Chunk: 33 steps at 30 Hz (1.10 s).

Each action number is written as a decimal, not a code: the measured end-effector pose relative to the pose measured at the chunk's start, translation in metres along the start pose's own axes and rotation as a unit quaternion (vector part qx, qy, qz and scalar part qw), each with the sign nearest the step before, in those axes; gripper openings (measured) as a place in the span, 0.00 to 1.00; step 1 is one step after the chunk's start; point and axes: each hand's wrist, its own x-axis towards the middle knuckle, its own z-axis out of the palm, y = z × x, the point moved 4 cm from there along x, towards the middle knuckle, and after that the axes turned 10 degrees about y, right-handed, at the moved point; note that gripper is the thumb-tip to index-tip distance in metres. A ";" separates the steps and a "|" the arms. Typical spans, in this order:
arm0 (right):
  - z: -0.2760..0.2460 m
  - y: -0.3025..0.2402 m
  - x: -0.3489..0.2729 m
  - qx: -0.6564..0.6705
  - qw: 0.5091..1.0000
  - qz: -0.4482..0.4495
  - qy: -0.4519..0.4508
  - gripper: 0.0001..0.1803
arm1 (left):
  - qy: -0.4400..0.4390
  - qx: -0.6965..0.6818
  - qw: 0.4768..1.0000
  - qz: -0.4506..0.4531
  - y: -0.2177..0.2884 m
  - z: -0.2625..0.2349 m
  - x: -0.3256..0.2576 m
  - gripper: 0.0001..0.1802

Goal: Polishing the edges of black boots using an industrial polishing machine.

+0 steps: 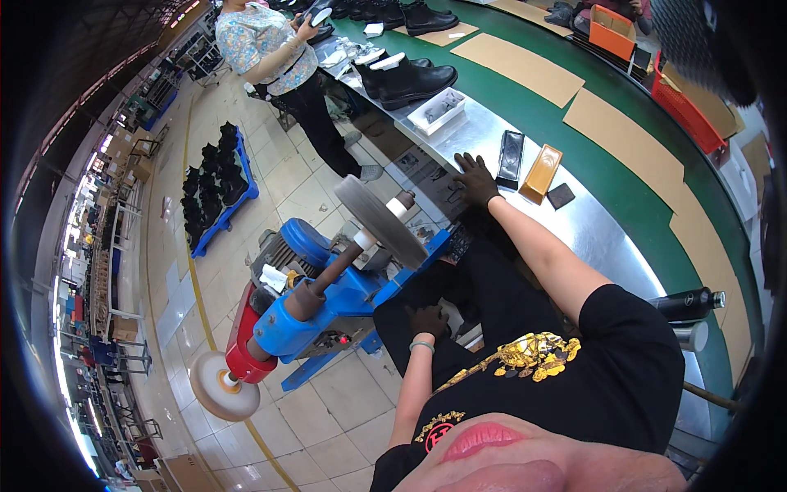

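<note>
My right hand [476, 180], in a dark glove, rests with spread fingers at the edge of the metal bench top [584, 238]. Just to its right lies an oblong black block or case [510, 158], followed by an amber-yellow oblong block [542, 174] and a small dark square piece [561, 196]. My left hand [428, 321], also gloved, lies low over my dark-clothed leg. Its fingers look loosely extended, and I see nothing held in it. In front of me stands a blue and red polishing machine [328, 307] with a large grey wheel [377, 220] and a pale wheel [224, 386].
A white tray [438, 112] and black boots [407, 80] stand farther along the bench. Behind runs a green surface [611, 176] with cardboard sheets [627, 148]. Another person [266, 49] stands ahead holding a shoe. A blue pallet [223, 215] carries black items. A black bottle [687, 304] stands right.
</note>
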 end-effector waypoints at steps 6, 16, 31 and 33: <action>-0.001 0.001 -0.001 0.010 1.000 0.007 0.003 0.22 | 0.000 -0.006 1.000 -0.003 0.000 0.001 0.000 0.23; -0.003 0.028 0.047 0.438 0.867 0.206 0.118 0.27 | 0.009 -0.014 1.000 0.012 0.006 0.002 0.004 0.21; -0.047 -0.016 0.207 0.831 0.498 0.184 -0.166 0.21 | 0.082 -0.084 0.993 0.014 0.005 -0.004 -0.006 0.19; -0.039 -0.013 0.207 0.810 0.519 0.212 -0.171 0.20 | 0.067 -0.072 0.995 0.011 0.003 -0.007 -0.002 0.18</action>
